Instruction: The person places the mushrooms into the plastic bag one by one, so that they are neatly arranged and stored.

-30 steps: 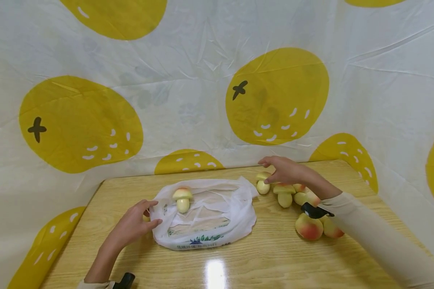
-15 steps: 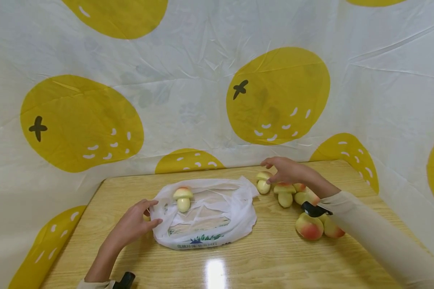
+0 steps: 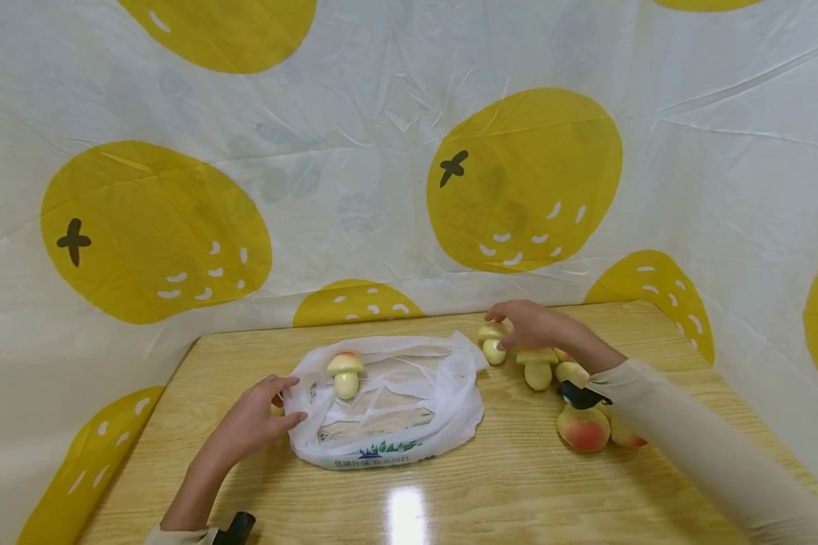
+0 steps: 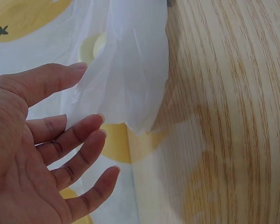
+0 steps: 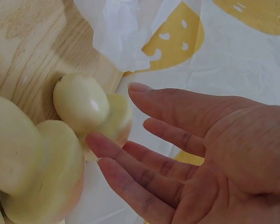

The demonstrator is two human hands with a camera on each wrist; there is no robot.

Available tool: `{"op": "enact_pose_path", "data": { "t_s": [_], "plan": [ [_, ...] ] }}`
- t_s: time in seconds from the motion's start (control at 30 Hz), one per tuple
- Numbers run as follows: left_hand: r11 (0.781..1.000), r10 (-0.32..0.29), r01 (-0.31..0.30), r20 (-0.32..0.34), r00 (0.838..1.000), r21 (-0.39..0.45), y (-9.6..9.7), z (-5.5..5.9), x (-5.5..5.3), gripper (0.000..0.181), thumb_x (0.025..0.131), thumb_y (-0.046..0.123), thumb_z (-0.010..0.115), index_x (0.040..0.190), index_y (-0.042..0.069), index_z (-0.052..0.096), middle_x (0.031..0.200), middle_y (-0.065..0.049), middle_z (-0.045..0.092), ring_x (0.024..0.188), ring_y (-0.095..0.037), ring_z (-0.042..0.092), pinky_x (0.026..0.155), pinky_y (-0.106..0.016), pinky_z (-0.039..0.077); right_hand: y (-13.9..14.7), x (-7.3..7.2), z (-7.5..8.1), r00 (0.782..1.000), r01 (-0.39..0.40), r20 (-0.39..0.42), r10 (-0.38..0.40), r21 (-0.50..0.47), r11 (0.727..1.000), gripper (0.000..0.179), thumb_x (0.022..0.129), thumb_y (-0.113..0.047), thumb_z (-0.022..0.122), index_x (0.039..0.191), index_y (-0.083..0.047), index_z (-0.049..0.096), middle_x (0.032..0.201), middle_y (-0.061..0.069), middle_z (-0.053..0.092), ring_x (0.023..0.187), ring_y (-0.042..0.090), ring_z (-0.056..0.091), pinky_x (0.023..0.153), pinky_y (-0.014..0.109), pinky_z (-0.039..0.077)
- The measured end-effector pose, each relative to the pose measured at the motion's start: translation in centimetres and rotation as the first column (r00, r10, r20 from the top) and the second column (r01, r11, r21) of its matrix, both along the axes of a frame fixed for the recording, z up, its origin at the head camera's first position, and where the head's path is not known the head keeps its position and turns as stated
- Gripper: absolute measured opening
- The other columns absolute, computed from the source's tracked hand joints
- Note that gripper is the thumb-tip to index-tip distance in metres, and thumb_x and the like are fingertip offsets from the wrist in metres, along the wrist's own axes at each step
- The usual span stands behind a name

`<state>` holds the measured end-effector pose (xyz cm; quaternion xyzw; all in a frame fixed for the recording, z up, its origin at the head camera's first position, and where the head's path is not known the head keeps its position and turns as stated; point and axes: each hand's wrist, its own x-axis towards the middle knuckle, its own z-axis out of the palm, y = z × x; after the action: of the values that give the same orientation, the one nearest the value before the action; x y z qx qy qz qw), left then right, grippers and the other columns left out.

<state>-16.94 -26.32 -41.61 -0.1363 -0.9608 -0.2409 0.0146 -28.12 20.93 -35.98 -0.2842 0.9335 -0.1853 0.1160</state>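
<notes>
A white plastic bag (image 3: 460,409) with green and blue print lies spread on the table, its mouth facing up. One toy mushroom (image 3: 345,375), pale yellow with a reddish cap, shows within the bag's outline. My left hand (image 3: 248,420) is at the bag's left end; in the left wrist view the thumb and fingers, held apart, meet the edge of the thin plastic (image 4: 135,70). Past the bag's right end stands another mushroom (image 3: 494,351). Over its cap reaches my right hand (image 3: 535,325). From the right wrist, spread fingers (image 5: 130,172) appear close beside that cap, thumb apart from it.
Right of that mushroom sit another mushroom (image 3: 537,371) and further pale yellow pieces, partly behind the right forearm. Red-and-yellow peaches (image 3: 584,430) lie nearer the front. A white cloth (image 3: 354,189) with yellow fruit prints hangs behind the wooden table (image 3: 504,492).
My right hand moves slightly left and down onto the mushroom beside the bag, which shifts a little left. The left hand and the bag stay put.
</notes>
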Motion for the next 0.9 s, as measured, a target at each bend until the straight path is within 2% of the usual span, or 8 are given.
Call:
{"op": "enact_pose_path", "data": {
  "t_s": [0.33,0.63,0.9],
  "plan": [
    [1.0,0.002,-0.002,-0.001,1.0,0.006,0.0,0.0,-0.1,0.06,0.085,0.023,0.083,0.133,-0.006,0.062,0.103,-0.005,0.065,0.091,-0.017,0.062,0.074,-0.031,0.052,-1.1,-0.3,-0.3,0.998,-0.012,-0.057,0.015,0.058,0.998,0.05,0.088,-0.009,0.078,0.131,0.008,0.06,0.126,0.023,0.064,0.119,0.041,0.058,0.102,0.053,0.045],
    [1.0,-0.011,0.011,-0.022,1.0,0.017,0.1,0.2,0.0,0.059,0.085,0.023,0.084,0.131,-0.006,0.063,0.099,-0.003,0.064,0.09,-0.016,0.062,0.075,-0.032,0.052,-1.8,-0.4,-0.7,0.998,0.007,-0.055,-0.002,0.087,0.996,0.05,0.089,-0.006,0.076,0.134,0.007,0.058,0.134,0.024,0.06,0.126,0.043,0.054,0.104,0.054,0.044],
    [1.0,0.004,-0.004,-0.002,1.0,0.021,0.1,0.1,0.1,0.06,0.084,0.023,0.084,0.132,-0.006,0.062,0.1,-0.003,0.063,0.091,-0.016,0.061,0.075,-0.032,0.052,-2.5,-0.7,-1.5,0.993,-0.013,-0.115,0.031,0.154,0.988,0.051,0.087,0.0,0.077,0.133,0.009,0.058,0.134,0.025,0.06,0.128,0.044,0.053,0.107,0.053,0.043]
  ]
}}
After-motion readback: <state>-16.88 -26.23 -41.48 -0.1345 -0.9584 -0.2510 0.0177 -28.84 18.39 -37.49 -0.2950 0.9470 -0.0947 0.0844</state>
